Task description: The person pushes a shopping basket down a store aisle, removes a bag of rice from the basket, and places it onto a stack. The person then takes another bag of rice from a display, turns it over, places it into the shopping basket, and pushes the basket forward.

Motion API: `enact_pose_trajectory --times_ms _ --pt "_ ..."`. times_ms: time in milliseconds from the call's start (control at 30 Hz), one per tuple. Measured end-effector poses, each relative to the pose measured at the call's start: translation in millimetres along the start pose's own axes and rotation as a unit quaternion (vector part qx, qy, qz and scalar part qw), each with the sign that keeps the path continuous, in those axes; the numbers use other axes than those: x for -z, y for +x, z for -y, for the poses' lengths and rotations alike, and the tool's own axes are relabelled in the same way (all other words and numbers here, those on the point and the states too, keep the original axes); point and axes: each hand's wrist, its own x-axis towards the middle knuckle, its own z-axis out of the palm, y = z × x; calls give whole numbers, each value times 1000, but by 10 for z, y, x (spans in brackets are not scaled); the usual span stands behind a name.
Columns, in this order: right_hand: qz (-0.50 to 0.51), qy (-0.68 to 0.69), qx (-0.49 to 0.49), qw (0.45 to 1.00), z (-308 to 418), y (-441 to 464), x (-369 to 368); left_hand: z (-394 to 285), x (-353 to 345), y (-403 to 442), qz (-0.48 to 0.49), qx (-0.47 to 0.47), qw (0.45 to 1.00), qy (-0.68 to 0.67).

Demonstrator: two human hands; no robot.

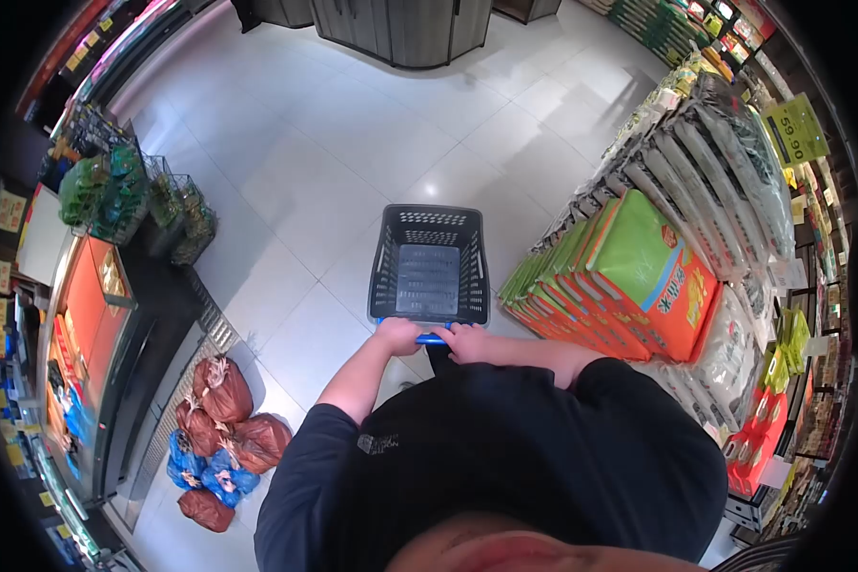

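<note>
A dark grey plastic shopping basket (429, 276) is in front of me in the middle of the view, with slotted walls and nothing visible inside. A blue handle (432, 338) runs along its near side. My left hand (398, 336) is closed around the left part of this handle. At its right part, my right hand (465, 341) has its fingers wrapped over the bar. What carries the basket underneath is mostly hidden.
Stacked green and orange bags (639, 257) stand close on the right, beside grey packages (705, 181) and a price sign (794, 132). Brown and blue tied bags (227, 389) lie on the floor at left. Wire baskets of greens (124, 195) and a dark counter (400, 33) stand farther off.
</note>
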Motion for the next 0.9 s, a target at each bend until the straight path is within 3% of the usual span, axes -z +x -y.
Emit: enact_pose_trajectory --times_ms 100,167,233,333,433,567,633,900 --pt "-32 -43 16 998 -155 292 419 359 295 359 -77 -7 997 29" --pt "-20 -2 26 999 -338 518 701 486 543 638 -41 31 997 65" --pt "-34 35 20 999 -507 679 1025 645 671 832 -151 29 983 96" --pt "-59 58 -10 996 -689 848 1266 713 805 1110 -246 96 963 47" --pt "-76 44 -21 996 -916 998 1529 708 981 1318 -339 85 937 1" --pt "-80 -11 -52 995 -1086 1110 1978 942 1510 1661 -233 48 971 16" --pt "-95 0 -82 992 -1242 1301 2046 1042 1717 1950 -236 48 970 36" --pt "-206 128 -236 941 -1844 1621 2826 1476 3070 3139 -120 -23 991 56"
